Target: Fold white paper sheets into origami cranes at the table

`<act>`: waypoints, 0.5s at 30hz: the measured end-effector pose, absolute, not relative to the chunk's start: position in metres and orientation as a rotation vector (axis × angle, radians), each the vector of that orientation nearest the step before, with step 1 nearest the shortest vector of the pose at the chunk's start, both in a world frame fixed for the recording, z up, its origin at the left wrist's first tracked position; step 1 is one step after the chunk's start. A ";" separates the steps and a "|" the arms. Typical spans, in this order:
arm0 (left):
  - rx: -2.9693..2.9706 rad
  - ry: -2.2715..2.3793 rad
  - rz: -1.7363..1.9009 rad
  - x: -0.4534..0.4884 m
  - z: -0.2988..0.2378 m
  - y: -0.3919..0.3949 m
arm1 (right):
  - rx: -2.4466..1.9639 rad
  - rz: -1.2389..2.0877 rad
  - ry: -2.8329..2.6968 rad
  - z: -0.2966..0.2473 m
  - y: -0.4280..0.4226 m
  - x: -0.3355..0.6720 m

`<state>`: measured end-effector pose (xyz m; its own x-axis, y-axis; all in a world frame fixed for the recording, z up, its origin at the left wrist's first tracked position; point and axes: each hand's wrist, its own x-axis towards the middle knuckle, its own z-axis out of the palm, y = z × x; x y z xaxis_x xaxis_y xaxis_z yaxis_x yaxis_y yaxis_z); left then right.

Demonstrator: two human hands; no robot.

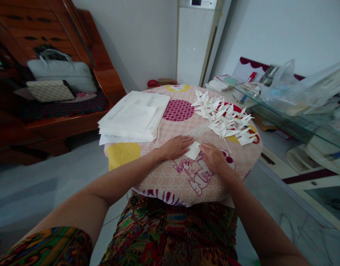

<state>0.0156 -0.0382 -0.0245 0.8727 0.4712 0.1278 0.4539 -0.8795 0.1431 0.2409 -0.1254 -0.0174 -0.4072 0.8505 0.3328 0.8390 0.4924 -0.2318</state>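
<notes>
A small folded piece of white paper [192, 150] lies on the cloth-covered round table between my hands. My left hand [177, 147] rests flat with its fingers stretched out, their tips touching the paper's left edge. With fingers bent and drawn together, my right hand [214, 158] grips the paper at its upper right corner. Just beyond them is a clear ruler-like strip [198, 130]. Several folded white paper cranes [222, 114] crowd the table's right side. To the left sits a thick stack of printed paper sheets [131, 118], with a smaller sheet on top.
The patterned tablecloth [159, 179] hangs over the table's near edge. A glass shelf [286, 114] with plastic bags [283, 87] stands at the right. On the left, a wooden bench [106, 83] holds a grey handbag [64, 72] and a checked pouch [49, 91].
</notes>
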 end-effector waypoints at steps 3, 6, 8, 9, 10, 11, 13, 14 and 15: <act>2.934 0.720 0.245 0.016 -0.026 -0.037 | -1.320 0.071 -2.328 -0.020 -0.120 0.225; 2.932 0.682 0.239 0.013 -0.028 -0.032 | -1.287 0.087 -2.369 -0.028 -0.118 0.221; 2.919 0.668 0.226 0.010 -0.029 -0.026 | -1.273 0.082 -2.401 -0.032 -0.119 0.226; 2.910 0.669 0.217 0.008 -0.029 -0.023 | -1.264 0.080 -2.413 -0.034 -0.120 0.229; 2.902 0.671 0.210 0.006 -0.028 -0.020 | -1.254 0.079 -2.420 -0.036 -0.121 0.233; 2.899 0.669 0.204 0.004 -0.027 -0.017 | -1.243 0.081 -2.421 -0.038 -0.122 0.236; 2.892 0.665 0.198 0.001 -0.025 -0.012 | -1.219 0.088 -2.409 -0.040 -0.125 0.242; 2.888 0.664 0.196 0.000 -0.023 -0.010 | -1.203 0.092 -2.398 -0.041 -0.126 0.245; 2.882 0.662 0.196 -0.001 -0.023 -0.008 | -1.191 0.099 -2.380 -0.042 -0.127 0.246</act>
<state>-0.0012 -0.0083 -0.0225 0.8922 0.4430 0.0879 0.4196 -0.8851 0.2013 0.2462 -0.1275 -0.0416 -0.5100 0.7714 0.3805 0.7373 0.6199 -0.2685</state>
